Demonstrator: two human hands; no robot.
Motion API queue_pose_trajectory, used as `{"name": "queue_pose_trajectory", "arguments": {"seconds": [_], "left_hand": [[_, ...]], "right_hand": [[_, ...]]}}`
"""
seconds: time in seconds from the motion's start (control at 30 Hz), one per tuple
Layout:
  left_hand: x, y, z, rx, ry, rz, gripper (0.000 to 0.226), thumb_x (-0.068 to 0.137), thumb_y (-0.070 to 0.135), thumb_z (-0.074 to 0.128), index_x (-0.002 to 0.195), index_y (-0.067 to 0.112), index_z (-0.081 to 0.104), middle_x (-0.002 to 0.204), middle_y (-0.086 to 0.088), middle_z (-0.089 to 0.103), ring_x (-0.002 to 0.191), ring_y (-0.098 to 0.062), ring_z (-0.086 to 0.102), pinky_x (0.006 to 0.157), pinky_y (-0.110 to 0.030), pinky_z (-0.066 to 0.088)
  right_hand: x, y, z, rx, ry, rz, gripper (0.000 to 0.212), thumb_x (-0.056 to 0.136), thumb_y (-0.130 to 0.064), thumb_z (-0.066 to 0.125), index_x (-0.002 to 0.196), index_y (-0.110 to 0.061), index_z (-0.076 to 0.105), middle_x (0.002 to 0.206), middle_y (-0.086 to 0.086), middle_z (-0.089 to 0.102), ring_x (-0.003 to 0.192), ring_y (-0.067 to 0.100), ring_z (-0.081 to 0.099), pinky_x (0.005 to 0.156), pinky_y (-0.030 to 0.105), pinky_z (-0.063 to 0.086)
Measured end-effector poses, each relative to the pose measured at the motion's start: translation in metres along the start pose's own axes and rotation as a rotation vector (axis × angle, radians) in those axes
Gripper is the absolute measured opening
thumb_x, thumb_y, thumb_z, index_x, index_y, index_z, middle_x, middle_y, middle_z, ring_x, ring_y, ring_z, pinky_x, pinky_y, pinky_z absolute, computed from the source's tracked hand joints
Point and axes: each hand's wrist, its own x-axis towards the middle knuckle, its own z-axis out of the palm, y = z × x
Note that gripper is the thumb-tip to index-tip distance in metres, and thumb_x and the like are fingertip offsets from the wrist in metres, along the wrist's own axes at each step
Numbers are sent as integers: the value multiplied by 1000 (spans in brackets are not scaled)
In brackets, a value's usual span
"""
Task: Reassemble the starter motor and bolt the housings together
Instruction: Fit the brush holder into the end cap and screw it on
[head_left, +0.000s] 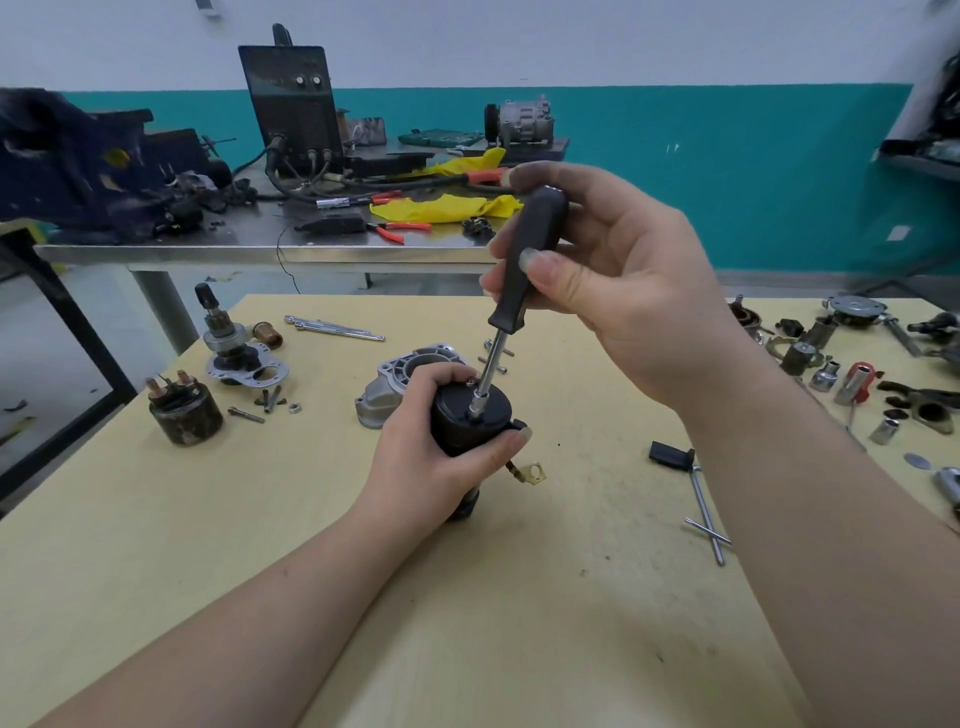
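My left hand (423, 457) grips the black cylindrical motor housing (470, 415), held upright above the wooden table (260, 519). A brass terminal lug (532, 472) dangles from its side. My right hand (618, 291) holds the black handle of a nut driver (524, 270). Its steel socket tip sits on a fastener on the housing's end cap. The silver aluminium nose housing (400, 382) lies on the table just behind my left hand. A solenoid (184, 410) stands at the left, and the drive gear assembly (234, 348) stands on its plate behind the solenoid.
Two long through bolts (337, 327) lie at the back of the table, loose screws and a nut (270, 402) near the solenoid. Crossed rods (706, 525) and a black part (670, 454) lie to the right. Sockets and other parts crowd the right edge. A steel bench with tools stands behind.
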Motion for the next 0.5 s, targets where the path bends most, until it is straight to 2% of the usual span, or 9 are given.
{"name": "queue_pose_trajectory", "arguments": {"seconds": [0.07,0.17,0.23,0.3,0.33,0.4,0.43,0.5], "left_hand": [[0,0,0,4,-2,-7,58,69,55,92,114,52,56,114,26,70,105,-1,68,83,-6,47],[0,-1,0,-5,-6,-17,59,69,55,92,116,50,57,112,20,72,104,-6,71,82,-8,49],[0,-2,1,-4,5,-22,60,69,55,92,118,46,58,111,19,73,104,-7,71,82,-8,49],[-1,-2,6,14,52,-29,60,69,57,91,117,46,57,112,25,72,105,-3,70,82,-7,49],[-2,-1,9,29,89,-35,60,68,59,90,116,48,56,113,29,70,106,0,69,82,-6,48],[-4,-1,15,49,148,-38,58,68,63,87,114,53,54,114,36,67,107,6,66,81,-4,46],[-4,-1,16,53,158,-36,57,68,63,87,114,54,53,114,37,66,108,7,65,81,-3,45],[-3,-1,14,52,149,-33,58,68,62,87,114,53,53,114,37,66,108,7,65,82,-3,45]], "right_hand": [[1,-1,3,-11,22,-10,43,99,8,61,137,-9,52,111,23,68,99,33,77,87,41,64],[0,-2,10,-37,78,-66,55,93,5,71,137,-21,49,103,30,65,93,43,72,87,49,64],[-1,1,17,-165,156,-116,49,93,-3,76,135,-20,57,95,13,64,89,37,69,85,47,63],[-1,5,24,-353,318,-118,39,93,-14,79,129,-17,65,89,-7,62,80,17,66,77,36,61],[-1,7,28,-440,411,-102,37,93,-21,79,128,-18,65,89,-12,63,79,12,65,74,30,58],[-2,8,32,-583,527,-70,37,94,-31,78,126,-22,63,93,-11,66,83,13,67,73,29,57],[-2,7,31,-625,529,-63,36,95,-34,76,126,-22,62,95,-9,67,84,14,67,73,31,58],[-1,7,25,-588,425,-41,37,97,-31,75,130,-21,61,99,-5,67,85,16,70,76,36,61]]}}
